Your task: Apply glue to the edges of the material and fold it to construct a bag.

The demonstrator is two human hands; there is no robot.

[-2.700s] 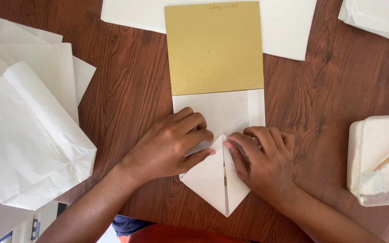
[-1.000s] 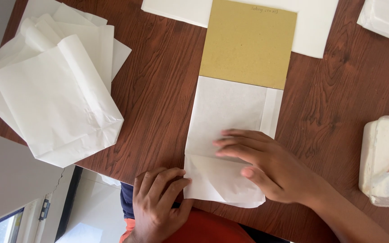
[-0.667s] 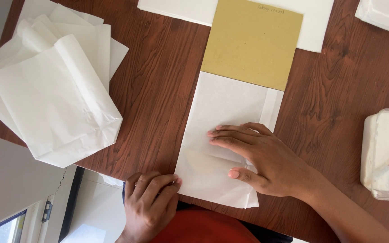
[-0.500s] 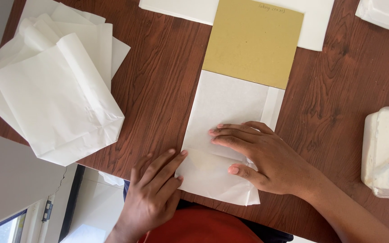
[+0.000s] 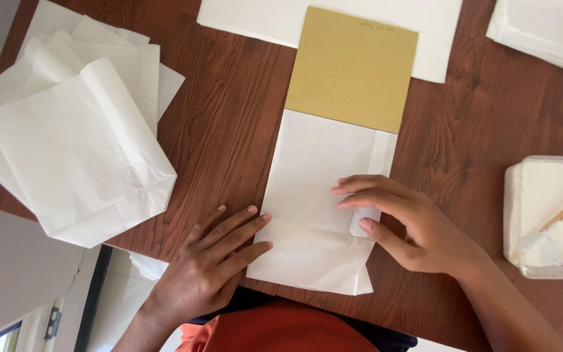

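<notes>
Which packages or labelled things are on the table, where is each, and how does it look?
Plastic tub: right edge; clear, rectangular, white paste, a stick inside.
Paper bags: left; white, flat, stacked.
Paper bag: centre, under right hand; left hand beside.
Card: mustard rectangle sticking out; faint writing.

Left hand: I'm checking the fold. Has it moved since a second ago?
Yes. The left hand has slid up from the table edge onto the wood, fingertips touching the paper bag.
</notes>
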